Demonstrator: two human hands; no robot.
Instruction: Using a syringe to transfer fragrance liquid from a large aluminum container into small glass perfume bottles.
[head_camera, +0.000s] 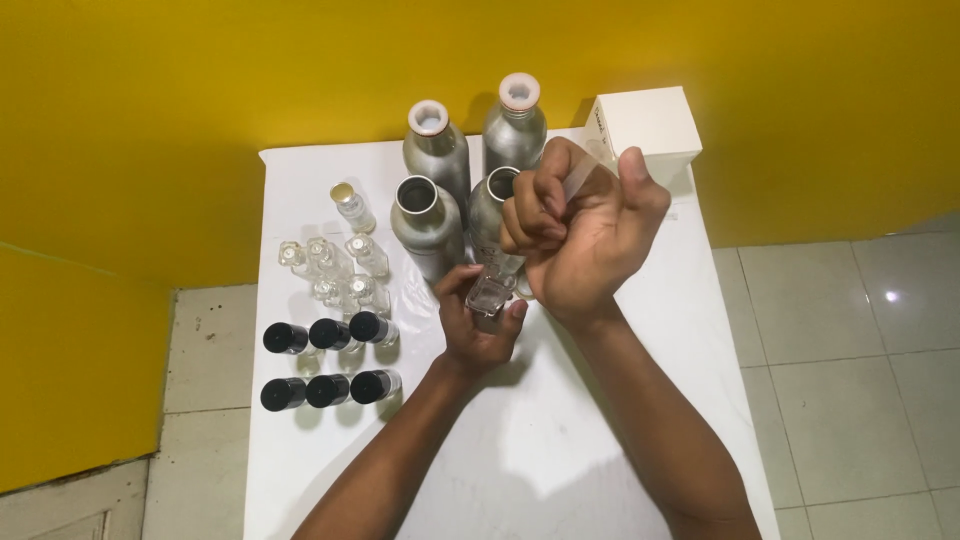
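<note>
**A:** What is hidden or hard to read in this view?

**B:** The right hand covers the lower part of one open metal bottle and the near edge of the white box. A clear, thin item, possibly a syringe or dropper, runs between the thumb and curled fingers; its full shape cannot be made out. Both forearms are cut off by the bottom edge. The contents of the small bottles cannot be judged.

**A:** Where does the small clear bottle lie relative to the two grips?

**B:** It sits in the left hand, fingers and thumb wrapped around its lower body, its top pointing up toward the right hand. The right hand is directly above and just beside it, clenched around the clear thin item. Whether that item touches the bottle's mouth cannot be told.

**A:** And the surroundings?

**B:** All rests on a white table. Four metal bottles stand at the far side: two with white-rimmed necks behind, two open ones in front. To the left are small uncapped clear bottles, one with a gold cap, and nearer, six black-capped bottles in two rows of three.
</note>
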